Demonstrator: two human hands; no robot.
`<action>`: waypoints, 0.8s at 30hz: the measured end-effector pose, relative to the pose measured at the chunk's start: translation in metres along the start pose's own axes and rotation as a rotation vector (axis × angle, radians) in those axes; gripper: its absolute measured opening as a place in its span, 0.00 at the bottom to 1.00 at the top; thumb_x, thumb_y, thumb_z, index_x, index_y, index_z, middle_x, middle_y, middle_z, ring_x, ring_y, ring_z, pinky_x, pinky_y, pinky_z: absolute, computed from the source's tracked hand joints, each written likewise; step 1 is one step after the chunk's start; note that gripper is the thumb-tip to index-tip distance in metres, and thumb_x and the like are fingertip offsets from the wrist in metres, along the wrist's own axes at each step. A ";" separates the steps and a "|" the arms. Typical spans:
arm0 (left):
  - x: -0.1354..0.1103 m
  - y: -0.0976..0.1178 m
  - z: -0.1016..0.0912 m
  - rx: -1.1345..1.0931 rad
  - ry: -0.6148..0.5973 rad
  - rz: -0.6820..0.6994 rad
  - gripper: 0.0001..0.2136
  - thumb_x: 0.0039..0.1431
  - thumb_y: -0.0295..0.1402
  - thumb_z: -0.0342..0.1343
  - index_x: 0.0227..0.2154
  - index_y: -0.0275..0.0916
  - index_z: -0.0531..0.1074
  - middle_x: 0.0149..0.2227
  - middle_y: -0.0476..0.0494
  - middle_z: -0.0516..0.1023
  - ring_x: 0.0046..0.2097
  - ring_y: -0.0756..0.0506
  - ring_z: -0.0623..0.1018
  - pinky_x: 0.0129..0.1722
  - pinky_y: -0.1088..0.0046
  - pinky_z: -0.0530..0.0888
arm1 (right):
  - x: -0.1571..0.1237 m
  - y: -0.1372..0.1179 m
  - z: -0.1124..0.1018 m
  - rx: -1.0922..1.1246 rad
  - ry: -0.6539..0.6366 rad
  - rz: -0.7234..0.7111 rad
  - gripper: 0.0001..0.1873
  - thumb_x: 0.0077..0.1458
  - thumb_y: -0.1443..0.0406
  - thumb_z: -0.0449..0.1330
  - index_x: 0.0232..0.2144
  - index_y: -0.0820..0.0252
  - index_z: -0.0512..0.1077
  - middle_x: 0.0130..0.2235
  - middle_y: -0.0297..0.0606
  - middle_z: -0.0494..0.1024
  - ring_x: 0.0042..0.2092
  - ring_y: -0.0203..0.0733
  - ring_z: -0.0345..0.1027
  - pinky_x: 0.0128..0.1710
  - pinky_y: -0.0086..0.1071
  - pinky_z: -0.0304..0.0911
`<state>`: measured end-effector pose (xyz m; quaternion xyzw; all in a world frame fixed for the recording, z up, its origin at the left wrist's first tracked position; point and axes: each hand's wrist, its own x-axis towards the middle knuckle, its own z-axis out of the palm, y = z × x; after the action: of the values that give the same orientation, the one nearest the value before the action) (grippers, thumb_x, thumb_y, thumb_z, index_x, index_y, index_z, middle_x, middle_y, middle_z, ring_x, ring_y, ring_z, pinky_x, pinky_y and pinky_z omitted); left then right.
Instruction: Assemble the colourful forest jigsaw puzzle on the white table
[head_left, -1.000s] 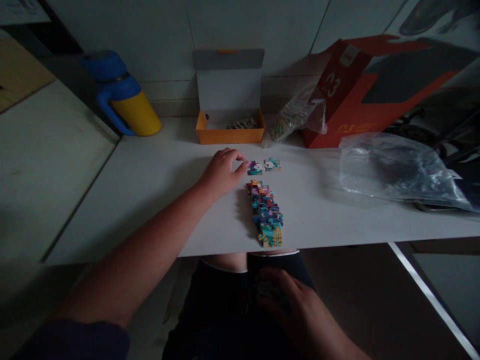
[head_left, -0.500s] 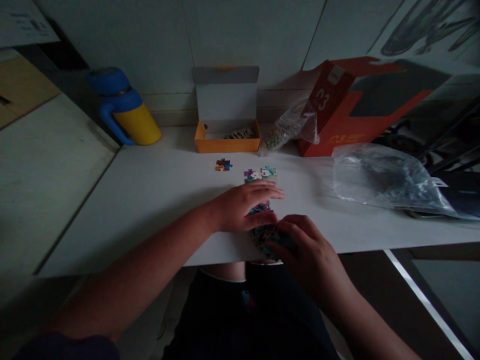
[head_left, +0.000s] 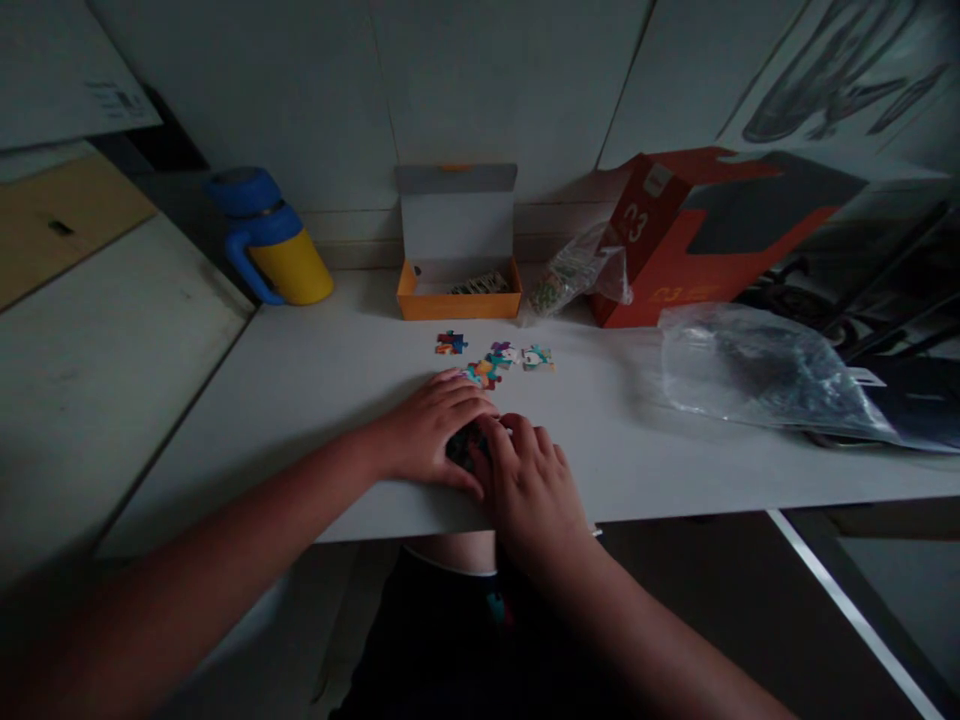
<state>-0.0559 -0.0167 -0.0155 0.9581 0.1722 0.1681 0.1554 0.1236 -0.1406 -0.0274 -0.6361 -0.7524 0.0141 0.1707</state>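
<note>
The pile of puzzle pieces is on the near part of the worktop, grasped between the left hand and the right hand. Loose pieces lie just beyond; farther stands an open box.

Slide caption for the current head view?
Left hand and right hand meet around puzzle pieces near an open orange box.

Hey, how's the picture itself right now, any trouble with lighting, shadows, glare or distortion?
Head view: dim overall, the puzzle pieces between the left hand and right hand nearly lost in shadow; same head view: pale glare streaks on the clear plastic bag; head view again: the red box looks stretched toward the right edge.
</note>
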 end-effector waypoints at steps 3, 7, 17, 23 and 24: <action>-0.036 -0.013 -0.018 0.076 0.004 -0.123 0.35 0.50 0.53 0.72 0.56 0.41 0.71 0.57 0.35 0.78 0.62 0.32 0.75 0.73 0.45 0.57 | 0.027 -0.031 0.008 0.036 -0.058 -0.033 0.24 0.75 0.54 0.50 0.65 0.57 0.67 0.57 0.50 0.76 0.49 0.55 0.69 0.46 0.47 0.68; -0.090 -0.033 -0.041 0.194 0.019 -0.300 0.29 0.56 0.44 0.68 0.58 0.40 0.71 0.59 0.34 0.77 0.63 0.32 0.74 0.71 0.47 0.62 | 0.063 -0.077 0.021 0.110 -0.074 -0.031 0.29 0.74 0.51 0.52 0.67 0.63 0.63 0.57 0.53 0.75 0.52 0.55 0.69 0.48 0.47 0.70; -0.136 -0.044 -0.052 0.343 0.124 -0.505 0.32 0.62 0.48 0.66 0.64 0.39 0.66 0.67 0.30 0.71 0.70 0.30 0.68 0.73 0.38 0.52 | 0.079 -0.093 0.005 0.323 -0.031 0.001 0.34 0.73 0.49 0.54 0.69 0.67 0.60 0.64 0.63 0.68 0.57 0.58 0.69 0.53 0.50 0.71; -0.127 -0.012 -0.051 0.439 0.152 -0.406 0.40 0.60 0.53 0.68 0.70 0.43 0.61 0.73 0.31 0.64 0.75 0.29 0.60 0.75 0.36 0.45 | -0.042 -0.021 -0.008 0.487 -0.076 -0.472 0.08 0.72 0.67 0.55 0.40 0.58 0.74 0.35 0.38 0.79 0.35 0.41 0.73 0.38 0.33 0.70; -0.123 -0.005 -0.049 0.448 0.145 -0.379 0.38 0.63 0.50 0.67 0.70 0.44 0.61 0.73 0.32 0.63 0.75 0.30 0.59 0.75 0.36 0.45 | -0.065 -0.011 0.003 0.403 -0.130 -0.467 0.07 0.69 0.69 0.57 0.39 0.57 0.75 0.36 0.38 0.80 0.36 0.42 0.74 0.38 0.35 0.71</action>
<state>-0.1845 -0.0479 -0.0065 0.9048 0.3914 0.1618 -0.0437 0.1212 -0.2043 -0.0430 -0.3970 -0.8695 0.1640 0.2437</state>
